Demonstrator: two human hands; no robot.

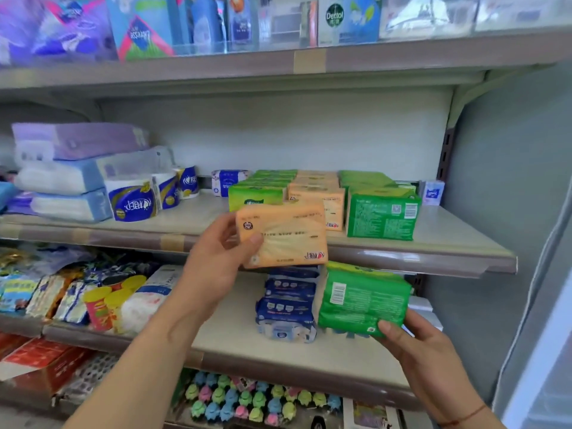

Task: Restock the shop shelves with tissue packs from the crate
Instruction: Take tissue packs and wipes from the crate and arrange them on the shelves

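Left hand (216,258) comes up closest to the camera, its fingers curled behind an orange tissue pack (288,236) and the thumb (255,241) pressed on the front near one bottom corner. The right hand (424,345), lower down, grips a green tissue pack (365,298) by its bottom edge, thumb in front and fingers hidden behind. The crate is not in view.

Just beyond the left fingers lies the middle shelf (433,258), where an orange row (318,193) stands between two green rows (382,215), all three reaching close to the shelf's front edge. Beside the right fingers, towards the left hand, a stack of blue packs (288,305) sits on the lower shelf (235,335), and the green pack hangs right in front of it.

Both grips look risky. Each pack is held at one corner or edge of slick wrapping, so most of its weight hangs away from the fingers, and a quick lift could probably let it swing or slip out. A dropped green pack would likely hit the blue stack. The orange row seems to leave little room in front, so a pack set down there may overhang the edge and tip off, or a hard push may shove its neighbours crooked. With one pack in each hand, neither is free to steady the rows.
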